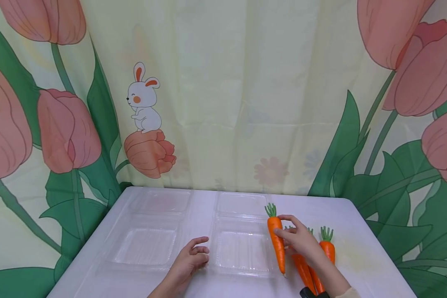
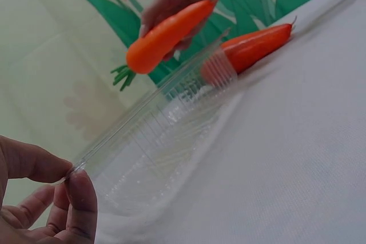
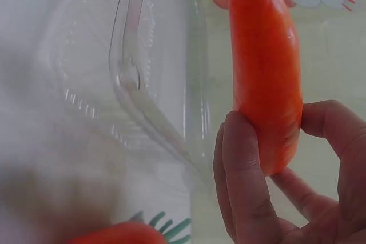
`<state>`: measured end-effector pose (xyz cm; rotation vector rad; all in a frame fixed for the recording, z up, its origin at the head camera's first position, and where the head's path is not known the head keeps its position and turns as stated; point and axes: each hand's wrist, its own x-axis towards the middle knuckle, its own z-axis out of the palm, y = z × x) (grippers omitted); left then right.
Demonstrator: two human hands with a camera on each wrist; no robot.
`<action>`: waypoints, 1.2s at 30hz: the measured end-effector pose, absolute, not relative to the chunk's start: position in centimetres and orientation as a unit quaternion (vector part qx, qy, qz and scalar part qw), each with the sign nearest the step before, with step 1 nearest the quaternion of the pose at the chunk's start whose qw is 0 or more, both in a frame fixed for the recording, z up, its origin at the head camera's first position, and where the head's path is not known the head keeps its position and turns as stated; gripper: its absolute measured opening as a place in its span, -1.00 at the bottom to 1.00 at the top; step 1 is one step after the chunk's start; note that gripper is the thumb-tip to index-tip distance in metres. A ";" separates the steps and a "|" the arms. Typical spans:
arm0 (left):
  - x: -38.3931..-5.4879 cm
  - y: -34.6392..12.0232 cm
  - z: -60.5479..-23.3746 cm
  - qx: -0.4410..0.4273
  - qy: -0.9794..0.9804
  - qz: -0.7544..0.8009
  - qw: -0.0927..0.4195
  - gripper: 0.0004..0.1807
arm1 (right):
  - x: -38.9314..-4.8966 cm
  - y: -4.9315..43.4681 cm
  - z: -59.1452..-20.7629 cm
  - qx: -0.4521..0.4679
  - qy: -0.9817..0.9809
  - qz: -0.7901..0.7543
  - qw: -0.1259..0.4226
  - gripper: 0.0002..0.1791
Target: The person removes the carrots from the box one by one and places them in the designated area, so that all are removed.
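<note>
An orange carrot [image 1: 277, 242] with a short green top is held up in my right hand [image 1: 299, 238], thumb on one side and fingers on the other. It hangs over the right edge of an open clear plastic box [image 1: 242, 252]. My left hand [image 1: 188, 263] is at that box's left side. In the left wrist view, its thumb and forefinger pinch the thin rim of the box [image 2: 143, 104]. The right wrist view shows the carrot [image 3: 266, 72] between thumb and fingers, clear of the box. Several more carrots [image 1: 327, 250] lie on the table under my right forearm.
A second clear plastic box [image 1: 145, 248] lies open on the left of the white table [image 1: 197, 215], its lid toward the back. The right box's lid [image 1: 242, 205] also lies toward the back. Behind the table hangs a curtain [image 1: 223, 103] printed with tulips and a rabbit.
</note>
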<state>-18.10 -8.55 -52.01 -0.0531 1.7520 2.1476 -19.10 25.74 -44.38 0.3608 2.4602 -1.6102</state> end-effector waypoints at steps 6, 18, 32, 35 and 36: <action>-18.0 -8.6 -51.8 -0.017 0.623 0.760 0.182 -0.30 | -18.6 27.1 -44.4 0.126 0.831 -0.534 0.088 -0.29; -17.9 -8.6 -51.6 -0.018 0.626 0.757 0.183 -0.30 | -17.9 29.4 -44.3 0.135 0.820 -0.548 0.094 -0.28; -18.1 -8.7 -52.0 -0.015 0.624 0.760 0.181 -0.30 | -17.2 32.8 -44.7 0.152 0.844 -0.504 0.103 -0.17; -18.1 -8.6 -52.0 -0.017 0.625 0.759 0.182 -0.30 | -17.0 33.4 -44.7 0.160 0.843 -0.503 0.105 -0.16; -18.1 -8.6 -51.9 -0.018 0.625 0.759 0.182 -0.30 | -16.9 33.6 -44.7 0.162 0.842 -0.503 0.106 -0.15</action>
